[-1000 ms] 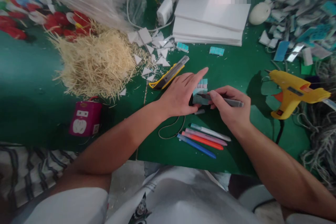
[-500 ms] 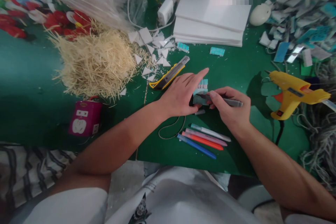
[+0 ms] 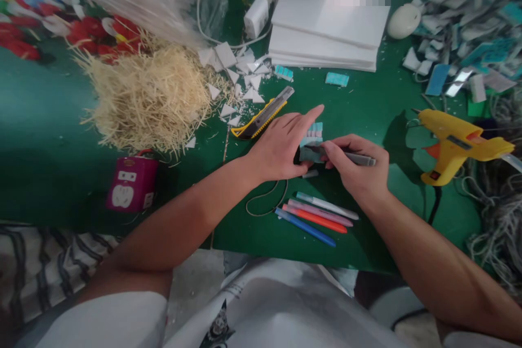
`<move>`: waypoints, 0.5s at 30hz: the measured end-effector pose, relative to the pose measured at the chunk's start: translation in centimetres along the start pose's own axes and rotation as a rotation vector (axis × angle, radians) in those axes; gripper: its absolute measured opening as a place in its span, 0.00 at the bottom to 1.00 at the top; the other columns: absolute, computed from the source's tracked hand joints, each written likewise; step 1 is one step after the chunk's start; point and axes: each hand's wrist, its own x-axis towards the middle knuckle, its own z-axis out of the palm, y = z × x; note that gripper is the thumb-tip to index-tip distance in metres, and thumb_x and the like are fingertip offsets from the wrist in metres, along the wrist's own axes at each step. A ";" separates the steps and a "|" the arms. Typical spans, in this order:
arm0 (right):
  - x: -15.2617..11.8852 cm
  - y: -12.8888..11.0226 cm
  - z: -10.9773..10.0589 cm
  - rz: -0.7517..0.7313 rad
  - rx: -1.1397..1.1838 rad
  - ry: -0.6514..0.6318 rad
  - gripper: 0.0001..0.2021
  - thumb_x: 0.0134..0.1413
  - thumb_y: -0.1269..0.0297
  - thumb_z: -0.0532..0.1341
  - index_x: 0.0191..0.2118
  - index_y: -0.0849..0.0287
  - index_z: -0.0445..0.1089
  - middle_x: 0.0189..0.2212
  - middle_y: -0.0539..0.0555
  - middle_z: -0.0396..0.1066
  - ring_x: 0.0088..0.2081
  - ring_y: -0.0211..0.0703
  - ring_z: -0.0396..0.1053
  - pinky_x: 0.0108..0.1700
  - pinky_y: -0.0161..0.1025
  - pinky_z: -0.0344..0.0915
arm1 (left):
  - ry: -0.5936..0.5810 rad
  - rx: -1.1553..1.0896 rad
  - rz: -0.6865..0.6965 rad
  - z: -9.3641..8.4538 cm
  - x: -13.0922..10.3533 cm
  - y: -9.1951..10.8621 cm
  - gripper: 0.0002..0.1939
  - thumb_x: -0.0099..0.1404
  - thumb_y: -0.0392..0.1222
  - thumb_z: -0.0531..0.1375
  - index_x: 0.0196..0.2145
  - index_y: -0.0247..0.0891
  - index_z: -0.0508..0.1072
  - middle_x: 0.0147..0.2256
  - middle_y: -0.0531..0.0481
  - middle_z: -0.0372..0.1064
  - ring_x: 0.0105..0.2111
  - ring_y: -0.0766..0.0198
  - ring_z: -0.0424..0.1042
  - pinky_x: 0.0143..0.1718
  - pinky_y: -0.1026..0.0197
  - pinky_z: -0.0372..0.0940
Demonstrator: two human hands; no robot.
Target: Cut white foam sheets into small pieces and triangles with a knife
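Pens [image 3: 318, 219] lay near the front edge of green surface [image 3: 367, 103]. Beyond, my right hand [image 3: 362, 171] had fingers closed around grey pen [image 3: 359, 159], at blue-green piece [image 3: 309, 153]; my left hand [image 3: 281, 144], thumb and forefinger spread, touched this piece.

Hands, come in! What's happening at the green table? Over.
Left hand steadying small teal piece. Right hand gripping gray pen, tip at piece. Four capped pens lie nearer the body, not blocking. Over.

Dim, soft light leaves shadow beside the yellow glue gun [image 3: 459, 138], with glare atop the white sheets [image 3: 326, 22].
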 end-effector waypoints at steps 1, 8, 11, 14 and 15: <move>0.0 0.0 0.0 -0.008 0.001 -0.002 0.10 0.52 0.58 0.69 0.25 0.55 0.76 0.17 0.46 0.72 0.19 0.36 0.66 0.24 0.35 0.64 | 0.003 -0.001 0.004 0.0 0.0 0.0 0.50 0.64 0.43 0.62 0.77 0.38 0.42 0.65 0.37 0.66 0.64 0.42 0.65 0.64 0.40 0.62; 0.0 -0.2 0.1 -0.045 0.009 -0.013 0.07 0.52 0.61 0.70 0.26 0.55 0.78 0.18 0.46 0.72 0.20 0.36 0.67 0.25 0.35 0.66 | 0.002 -0.004 -0.002 0.0 0.0 0.1 0.50 0.63 0.42 0.62 0.77 0.39 0.42 0.65 0.37 0.67 0.64 0.42 0.65 0.65 0.40 0.62; 0.1 -0.2 0.1 -0.047 0.001 -0.030 0.08 0.53 0.60 0.69 0.26 0.55 0.78 0.18 0.46 0.72 0.20 0.36 0.67 0.26 0.36 0.67 | 0.013 -0.005 -0.002 0.0 -0.1 0.1 0.49 0.63 0.42 0.62 0.76 0.37 0.43 0.65 0.37 0.67 0.64 0.42 0.64 0.65 0.40 0.62; 0.1 -0.1 0.1 -0.042 0.001 -0.041 0.08 0.53 0.59 0.70 0.27 0.55 0.77 0.18 0.46 0.71 0.20 0.36 0.67 0.26 0.36 0.67 | 0.003 -0.004 -0.014 0.0 0.0 0.2 0.50 0.63 0.42 0.62 0.77 0.39 0.42 0.66 0.37 0.67 0.65 0.42 0.65 0.65 0.40 0.62; 0.0 -0.1 0.1 -0.040 0.001 -0.036 0.09 0.54 0.58 0.70 0.26 0.55 0.77 0.18 0.46 0.71 0.20 0.36 0.67 0.26 0.36 0.67 | -0.002 -0.004 -0.019 0.0 0.0 0.3 0.51 0.63 0.41 0.62 0.77 0.39 0.42 0.66 0.37 0.66 0.65 0.41 0.65 0.65 0.39 0.61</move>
